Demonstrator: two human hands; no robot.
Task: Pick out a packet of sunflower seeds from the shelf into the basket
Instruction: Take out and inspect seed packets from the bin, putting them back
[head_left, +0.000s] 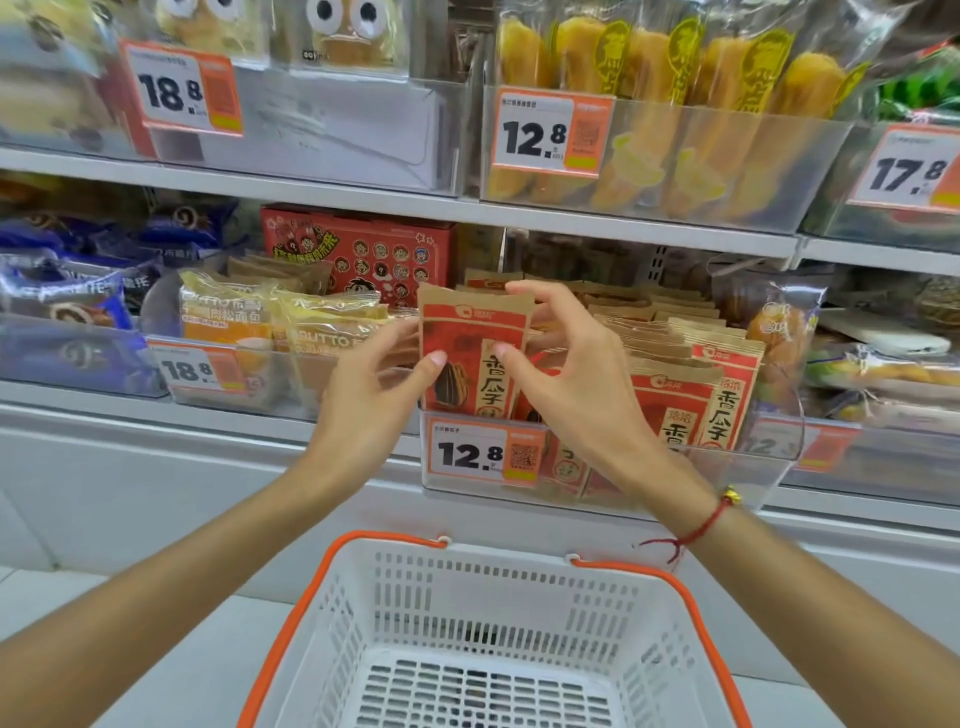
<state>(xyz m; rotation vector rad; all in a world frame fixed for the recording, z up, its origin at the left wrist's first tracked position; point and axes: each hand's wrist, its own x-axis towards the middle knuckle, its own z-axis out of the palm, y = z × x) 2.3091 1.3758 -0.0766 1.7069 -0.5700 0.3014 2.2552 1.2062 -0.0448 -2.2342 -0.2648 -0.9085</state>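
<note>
**Packet half out of the tray, held at both edges**

The packet (475, 353) stands raised at the front left of a clear tray (727, 467) on the middle shelf, its top well above the packets (691, 374) in rows behind and to its right. The left hand (374, 395) holds it at the left edge, thumb on the red face and fingers curled behind. The right hand (566, 374) pinches it from the right, thumb tip on the front near the middle and fingers arched over the top corner. The lower part of the packet sits behind the tray's front wall and the price tag (488, 454), so it is not free of the tray yet.

The basket (483, 649) waits below, just in front of the shelf, white with an orange rim, nothing visible inside it.

Risks from here, as I judge them: the paper bag looks thin and smooth, and a light pinch at the edges could let it slip back into the tray. Its bottom may catch on the front wall if it is pulled forward before being lifted clear. The right fingers reach over the neighbouring packets, so one behind could be dragged up with it. A drop from shelf height could also miss the basket or glance off the rim
</note>
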